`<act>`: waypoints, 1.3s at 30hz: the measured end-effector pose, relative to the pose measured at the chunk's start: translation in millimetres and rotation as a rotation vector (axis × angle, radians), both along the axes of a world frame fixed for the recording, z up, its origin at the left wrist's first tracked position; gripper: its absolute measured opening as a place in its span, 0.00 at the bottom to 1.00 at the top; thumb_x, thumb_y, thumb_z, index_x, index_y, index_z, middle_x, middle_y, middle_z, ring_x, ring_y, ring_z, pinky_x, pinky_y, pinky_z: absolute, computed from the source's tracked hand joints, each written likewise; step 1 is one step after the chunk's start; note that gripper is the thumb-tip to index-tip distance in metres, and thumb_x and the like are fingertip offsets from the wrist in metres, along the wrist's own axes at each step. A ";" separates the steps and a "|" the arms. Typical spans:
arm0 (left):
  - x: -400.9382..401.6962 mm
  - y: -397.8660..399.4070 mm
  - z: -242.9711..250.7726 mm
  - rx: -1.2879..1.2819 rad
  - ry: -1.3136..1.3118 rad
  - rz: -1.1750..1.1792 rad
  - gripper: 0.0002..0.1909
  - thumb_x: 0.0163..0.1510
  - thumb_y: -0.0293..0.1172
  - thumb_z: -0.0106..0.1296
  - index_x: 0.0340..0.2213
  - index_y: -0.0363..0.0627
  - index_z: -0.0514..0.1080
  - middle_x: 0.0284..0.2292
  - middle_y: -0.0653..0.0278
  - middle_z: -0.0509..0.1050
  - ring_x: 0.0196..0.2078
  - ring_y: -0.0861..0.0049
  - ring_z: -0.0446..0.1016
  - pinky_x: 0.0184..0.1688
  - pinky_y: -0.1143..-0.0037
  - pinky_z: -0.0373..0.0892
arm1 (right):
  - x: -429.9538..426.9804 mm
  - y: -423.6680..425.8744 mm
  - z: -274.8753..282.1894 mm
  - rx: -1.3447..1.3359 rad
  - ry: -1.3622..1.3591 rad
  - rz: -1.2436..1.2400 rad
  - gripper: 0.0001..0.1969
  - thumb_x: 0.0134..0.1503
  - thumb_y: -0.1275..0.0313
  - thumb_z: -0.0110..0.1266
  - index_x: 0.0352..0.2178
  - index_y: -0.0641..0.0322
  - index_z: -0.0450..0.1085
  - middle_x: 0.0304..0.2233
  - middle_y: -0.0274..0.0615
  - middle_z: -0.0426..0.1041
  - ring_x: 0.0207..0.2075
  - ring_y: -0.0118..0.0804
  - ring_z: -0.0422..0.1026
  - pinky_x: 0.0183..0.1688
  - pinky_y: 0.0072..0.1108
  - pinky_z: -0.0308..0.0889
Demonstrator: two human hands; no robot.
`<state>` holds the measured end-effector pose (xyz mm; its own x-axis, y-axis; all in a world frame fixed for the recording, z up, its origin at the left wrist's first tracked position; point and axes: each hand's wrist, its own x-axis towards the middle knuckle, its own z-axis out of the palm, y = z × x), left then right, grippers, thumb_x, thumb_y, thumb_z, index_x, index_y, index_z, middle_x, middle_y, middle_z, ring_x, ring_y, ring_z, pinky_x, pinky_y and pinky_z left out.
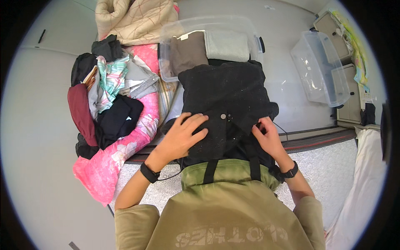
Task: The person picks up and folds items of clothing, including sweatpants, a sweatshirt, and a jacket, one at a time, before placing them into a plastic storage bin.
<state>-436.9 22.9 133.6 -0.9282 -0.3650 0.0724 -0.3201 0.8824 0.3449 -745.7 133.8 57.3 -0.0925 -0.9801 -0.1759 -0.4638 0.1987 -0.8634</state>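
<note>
A black garment (pixel 225 87) with a round metal button is spread out in front of me, its far end overlapping the near side of a clear plastic bin (pixel 212 23). Flat on the garment's left part rests my left hand (pixel 184 134), fingers spread. At its right edge my right hand (pixel 267 134) pinches the cloth between thumb and fingers. Inside the bin lie a folded brown garment (pixel 189 51) and, to its right, a folded light grey garment (pixel 227 45). Both wrists wear black bands.
To the left, a pile of clothes (pixel 112 84) sits on a pink floral cloth (pixel 147 115). A beige quilt (pixel 140 22) is bunched behind it. Another clear bin (pixel 318 72) stands at the right, by small cabinets (pixel 345 97). White fabric (pixel 362 168) hangs at the right.
</note>
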 end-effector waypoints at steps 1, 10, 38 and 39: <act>-1.7 0.6 -10.5 0.151 0.081 0.009 0.31 0.38 0.28 0.58 0.47 0.40 0.67 0.49 0.50 0.67 0.53 0.55 0.66 0.55 0.64 0.61 | 1.5 -4.2 -6.2 -0.130 -0.096 -0.049 0.11 0.54 0.73 0.57 0.30 0.67 0.62 0.24 0.41 0.62 0.27 0.34 0.66 0.31 0.23 0.62; 30.1 41.7 -17.4 0.747 0.338 0.445 0.22 0.60 0.28 0.38 0.56 0.38 0.61 0.53 0.49 0.66 0.56 0.61 0.65 0.59 0.70 0.58 | -24.0 -9.6 106.2 -0.024 -1.094 -0.485 0.09 0.64 0.69 0.42 0.41 0.61 0.64 0.40 0.36 0.70 0.43 0.27 0.69 0.48 0.18 0.63; 137.7 9.7 -273.6 1.850 0.139 1.131 0.31 0.56 0.54 0.47 0.47 0.36 0.71 0.40 0.60 0.77 0.39 0.76 0.74 0.41 0.77 0.69 | -133.4 -23.8 -124.8 0.322 -0.691 -0.508 0.15 0.57 0.65 0.50 0.38 0.67 0.71 0.37 0.45 0.75 0.39 0.37 0.73 0.47 0.26 0.68; 142.5 8.4 -283.3 1.867 0.124 1.108 0.31 0.56 0.54 0.47 0.47 0.36 0.71 0.40 0.60 0.77 0.39 0.76 0.74 0.41 0.77 0.69 | -178.6 -16.1 -160.7 0.285 -0.862 -0.674 0.15 0.55 0.65 0.50 0.37 0.67 0.72 0.37 0.46 0.76 0.39 0.39 0.73 0.47 0.27 0.68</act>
<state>-294.4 31.3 -149.6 -0.3679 -0.3029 -0.8792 -0.2376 -0.8835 0.4038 -924.3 117.7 -103.3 -0.3263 -0.6903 -0.6458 0.5408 0.4240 -0.7265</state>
